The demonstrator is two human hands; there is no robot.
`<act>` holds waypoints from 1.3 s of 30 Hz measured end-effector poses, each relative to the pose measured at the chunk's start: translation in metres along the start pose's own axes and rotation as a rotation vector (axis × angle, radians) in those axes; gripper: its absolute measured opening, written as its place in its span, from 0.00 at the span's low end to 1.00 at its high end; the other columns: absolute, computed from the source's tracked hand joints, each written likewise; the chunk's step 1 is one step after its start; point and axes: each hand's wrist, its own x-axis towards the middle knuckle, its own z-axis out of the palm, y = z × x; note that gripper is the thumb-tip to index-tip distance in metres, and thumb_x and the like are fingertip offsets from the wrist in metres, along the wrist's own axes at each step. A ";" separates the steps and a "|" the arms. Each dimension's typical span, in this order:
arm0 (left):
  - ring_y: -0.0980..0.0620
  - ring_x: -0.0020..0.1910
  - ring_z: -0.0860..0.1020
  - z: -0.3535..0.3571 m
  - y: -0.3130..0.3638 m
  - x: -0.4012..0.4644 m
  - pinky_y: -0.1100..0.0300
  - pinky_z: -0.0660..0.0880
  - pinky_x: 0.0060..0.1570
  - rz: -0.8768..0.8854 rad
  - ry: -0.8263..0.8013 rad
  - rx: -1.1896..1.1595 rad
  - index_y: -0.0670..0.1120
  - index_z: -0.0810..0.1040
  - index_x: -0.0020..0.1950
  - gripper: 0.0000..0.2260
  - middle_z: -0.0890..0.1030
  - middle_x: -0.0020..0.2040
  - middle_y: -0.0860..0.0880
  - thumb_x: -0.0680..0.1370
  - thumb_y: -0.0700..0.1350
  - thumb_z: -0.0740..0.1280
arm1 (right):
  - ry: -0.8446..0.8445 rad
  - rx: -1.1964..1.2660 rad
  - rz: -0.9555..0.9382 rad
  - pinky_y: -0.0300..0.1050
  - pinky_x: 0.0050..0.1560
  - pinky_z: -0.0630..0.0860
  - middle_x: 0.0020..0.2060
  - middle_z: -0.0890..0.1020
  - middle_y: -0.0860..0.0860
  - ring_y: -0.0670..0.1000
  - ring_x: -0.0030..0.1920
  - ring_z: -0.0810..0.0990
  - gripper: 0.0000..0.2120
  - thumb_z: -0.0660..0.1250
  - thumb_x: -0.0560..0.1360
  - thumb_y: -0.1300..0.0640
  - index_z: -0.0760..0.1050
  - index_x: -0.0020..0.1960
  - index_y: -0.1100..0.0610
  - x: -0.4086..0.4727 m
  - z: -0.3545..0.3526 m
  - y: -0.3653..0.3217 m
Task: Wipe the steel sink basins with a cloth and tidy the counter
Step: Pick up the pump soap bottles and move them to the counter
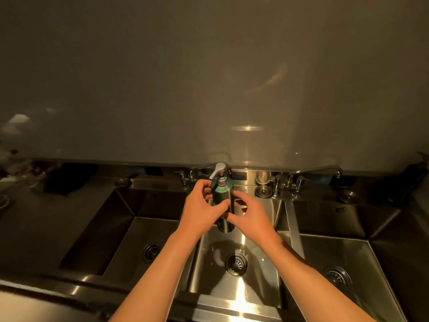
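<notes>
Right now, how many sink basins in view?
3. Left basin, its drain showing; middle basin, under both hands and the pump bottle; right basin, cut off by the frame's edge. Any beyond that edge would be hidden.

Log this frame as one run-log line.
left hand: holds pump bottle | right hand: fingers on bottle | over middle basin | cloth: not seen

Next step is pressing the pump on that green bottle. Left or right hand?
Right, probably. The left hand already grips the green bottle around its body, steadying it over the middle basin. The right hand only touches its lower side, so it is freer to reach the pump head.
</notes>
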 end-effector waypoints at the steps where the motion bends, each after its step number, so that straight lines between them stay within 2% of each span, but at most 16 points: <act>1: 0.70 0.57 0.77 -0.008 -0.004 -0.002 0.79 0.72 0.48 -0.004 0.014 -0.003 0.65 0.73 0.59 0.25 0.81 0.55 0.65 0.67 0.55 0.80 | -0.011 0.004 -0.005 0.31 0.54 0.73 0.55 0.76 0.24 0.29 0.58 0.75 0.27 0.78 0.68 0.41 0.69 0.60 0.23 0.000 0.007 -0.004; 3: 0.71 0.56 0.77 -0.026 -0.012 -0.008 0.79 0.72 0.47 -0.010 0.042 -0.006 0.66 0.73 0.59 0.26 0.80 0.55 0.68 0.67 0.55 0.80 | -0.036 0.014 -0.009 0.33 0.57 0.76 0.56 0.79 0.28 0.31 0.58 0.76 0.27 0.78 0.68 0.41 0.72 0.64 0.31 0.000 0.024 -0.014; 7: 0.73 0.54 0.77 -0.071 -0.033 -0.022 0.78 0.73 0.44 -0.031 0.104 0.009 0.68 0.71 0.60 0.27 0.80 0.54 0.66 0.67 0.54 0.81 | -0.080 0.004 -0.040 0.22 0.51 0.71 0.55 0.78 0.30 0.29 0.58 0.75 0.29 0.78 0.68 0.45 0.71 0.66 0.34 -0.006 0.067 -0.039; 10: 0.72 0.54 0.78 -0.110 -0.049 -0.033 0.75 0.75 0.45 -0.029 0.144 -0.007 0.63 0.73 0.62 0.27 0.81 0.55 0.63 0.68 0.52 0.81 | -0.102 0.001 -0.071 0.27 0.56 0.73 0.58 0.79 0.35 0.30 0.58 0.76 0.31 0.78 0.68 0.45 0.73 0.69 0.40 -0.010 0.103 -0.063; 12: 0.70 0.55 0.79 -0.139 -0.061 -0.043 0.73 0.76 0.47 -0.030 0.170 -0.015 0.63 0.73 0.62 0.26 0.82 0.55 0.62 0.68 0.52 0.81 | -0.122 0.003 -0.095 0.31 0.59 0.75 0.58 0.80 0.35 0.31 0.59 0.76 0.31 0.77 0.67 0.44 0.72 0.69 0.39 -0.014 0.129 -0.082; 16: 0.69 0.56 0.79 -0.207 -0.086 -0.065 0.73 0.76 0.49 -0.023 0.255 -0.023 0.66 0.73 0.60 0.27 0.82 0.55 0.62 0.68 0.52 0.81 | -0.168 0.044 -0.144 0.30 0.54 0.77 0.55 0.80 0.29 0.34 0.56 0.79 0.29 0.78 0.65 0.41 0.70 0.59 0.23 -0.027 0.188 -0.131; 19: 0.65 0.57 0.81 -0.260 -0.101 -0.080 0.62 0.79 0.58 -0.023 0.309 -0.039 0.62 0.74 0.63 0.27 0.83 0.57 0.60 0.68 0.51 0.81 | -0.209 0.108 -0.173 0.27 0.50 0.75 0.53 0.81 0.28 0.32 0.55 0.80 0.28 0.79 0.65 0.43 0.72 0.57 0.23 -0.036 0.235 -0.167; 20: 0.64 0.58 0.81 -0.277 -0.106 -0.086 0.60 0.79 0.59 -0.022 0.328 -0.042 0.62 0.74 0.62 0.27 0.83 0.57 0.60 0.67 0.51 0.81 | -0.227 0.122 -0.181 0.26 0.50 0.75 0.53 0.81 0.30 0.33 0.54 0.80 0.27 0.79 0.66 0.44 0.73 0.59 0.26 -0.039 0.250 -0.178; 22: 0.65 0.58 0.80 -0.312 -0.115 -0.098 0.61 0.79 0.58 -0.027 0.365 -0.038 0.66 0.73 0.61 0.27 0.82 0.58 0.61 0.66 0.54 0.80 | -0.265 0.143 -0.188 0.31 0.52 0.76 0.55 0.84 0.37 0.36 0.55 0.82 0.27 0.80 0.68 0.48 0.76 0.64 0.37 -0.043 0.282 -0.199; 24: 0.67 0.58 0.79 -0.345 -0.125 -0.111 0.66 0.77 0.55 -0.041 0.404 -0.009 0.66 0.72 0.63 0.29 0.81 0.58 0.62 0.66 0.57 0.79 | -0.309 0.161 -0.200 0.36 0.55 0.78 0.57 0.84 0.42 0.39 0.56 0.82 0.29 0.80 0.69 0.50 0.76 0.68 0.47 -0.045 0.313 -0.220; 26: 0.69 0.56 0.78 -0.378 -0.134 -0.125 0.72 0.75 0.51 -0.049 0.453 0.019 0.62 0.72 0.67 0.31 0.80 0.57 0.64 0.67 0.56 0.80 | -0.352 0.169 -0.220 0.33 0.55 0.78 0.57 0.83 0.43 0.37 0.56 0.81 0.29 0.80 0.70 0.53 0.76 0.68 0.51 -0.048 0.343 -0.240; 28: 0.67 0.55 0.78 -0.409 -0.145 -0.139 0.68 0.76 0.53 -0.066 0.490 0.043 0.59 0.72 0.69 0.31 0.79 0.56 0.63 0.69 0.55 0.80 | -0.385 0.174 -0.243 0.27 0.50 0.76 0.55 0.82 0.39 0.34 0.55 0.80 0.27 0.80 0.70 0.52 0.76 0.67 0.49 -0.053 0.372 -0.260; 30: 0.61 0.57 0.79 -0.438 -0.156 -0.153 0.61 0.78 0.56 -0.096 0.520 0.056 0.57 0.72 0.70 0.31 0.80 0.58 0.59 0.70 0.54 0.80 | -0.426 0.171 -0.266 0.28 0.50 0.76 0.54 0.82 0.38 0.34 0.55 0.80 0.27 0.80 0.69 0.48 0.75 0.66 0.44 -0.061 0.401 -0.279; 31: 0.60 0.58 0.79 -0.451 -0.162 -0.160 0.60 0.78 0.56 -0.108 0.530 0.059 0.57 0.72 0.70 0.31 0.80 0.59 0.58 0.70 0.54 0.80 | -0.446 0.168 -0.274 0.30 0.51 0.76 0.55 0.82 0.38 0.35 0.56 0.79 0.27 0.80 0.69 0.47 0.76 0.65 0.44 -0.064 0.414 -0.287; 35: 0.65 0.57 0.78 -0.495 -0.181 -0.186 0.72 0.73 0.49 -0.123 0.592 0.073 0.60 0.72 0.68 0.29 0.80 0.59 0.62 0.71 0.55 0.80 | -0.510 0.177 -0.306 0.30 0.48 0.75 0.55 0.81 0.36 0.33 0.56 0.78 0.28 0.80 0.68 0.44 0.75 0.65 0.40 -0.074 0.463 -0.314; 39: 0.69 0.57 0.77 -0.530 -0.200 -0.205 0.72 0.71 0.51 -0.150 0.675 0.063 0.66 0.70 0.65 0.28 0.79 0.57 0.65 0.70 0.55 0.80 | -0.576 0.214 -0.331 0.31 0.47 0.77 0.55 0.81 0.34 0.35 0.56 0.79 0.27 0.78 0.67 0.39 0.74 0.63 0.34 -0.082 0.505 -0.336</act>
